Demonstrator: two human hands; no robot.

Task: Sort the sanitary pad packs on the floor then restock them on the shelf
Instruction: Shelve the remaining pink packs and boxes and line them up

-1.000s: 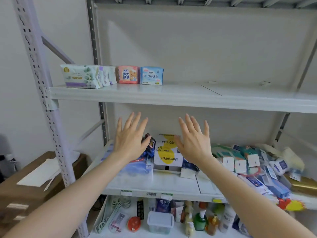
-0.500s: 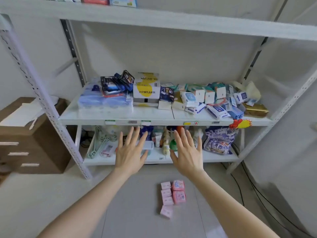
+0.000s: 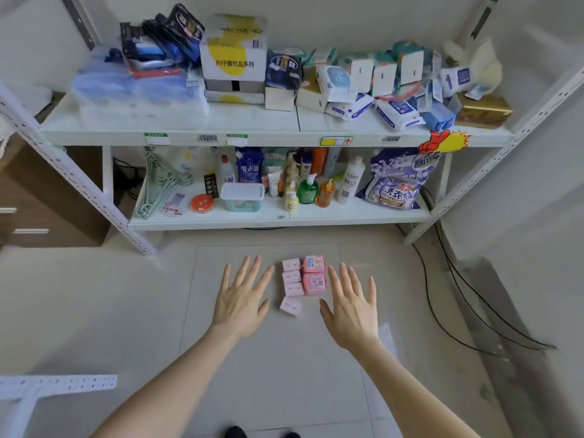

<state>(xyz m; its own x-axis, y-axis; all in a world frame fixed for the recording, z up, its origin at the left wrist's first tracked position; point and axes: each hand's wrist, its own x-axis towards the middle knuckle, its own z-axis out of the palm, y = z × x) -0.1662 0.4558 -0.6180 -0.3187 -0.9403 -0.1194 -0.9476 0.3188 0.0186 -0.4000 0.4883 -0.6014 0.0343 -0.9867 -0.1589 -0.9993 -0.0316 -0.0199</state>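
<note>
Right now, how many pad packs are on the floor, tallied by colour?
Pale pink packs: 4
Deeper pink packs: 2
Total: 6

the light was soft and bright all over, with no hard shadows. around the left hand (image 3: 241, 298) and right hand (image 3: 350, 311) the floor (image 3: 284, 374) looked pale and even. far above the hands the shelf (image 3: 252, 121) looked a bit smeary, and it was darker under it. out to both sides, the posts (image 3: 467, 181) leaned and bent.
</note>
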